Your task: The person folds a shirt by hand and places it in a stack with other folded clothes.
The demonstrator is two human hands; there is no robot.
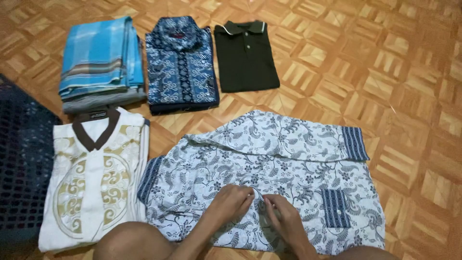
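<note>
Batik shirt [288, 163], white with a blue-grey floral print, lies spread on the parquet floor [409, 72] right in front of my knees, one sleeve folded across its upper part and a striped blue pocket showing toward my right. My left hand [231, 202] and my right hand [284, 216] meet at the middle of the shirt, both with fingers curled and pinched on the fabric along its front, the two hands almost touching each other. Just beside the shirt on my left lies a folded white tunic [94, 183] with gold swirls and a brown collar. Farther from me sit three folded pieces in a row: a light blue striped cloth [101, 58], a dark blue patterned shirt [180, 65] and a dark polo shirt [245, 58] (near-black, pale trim on the collar). A dark mesh basket [21, 163] stands at my far left
</note>
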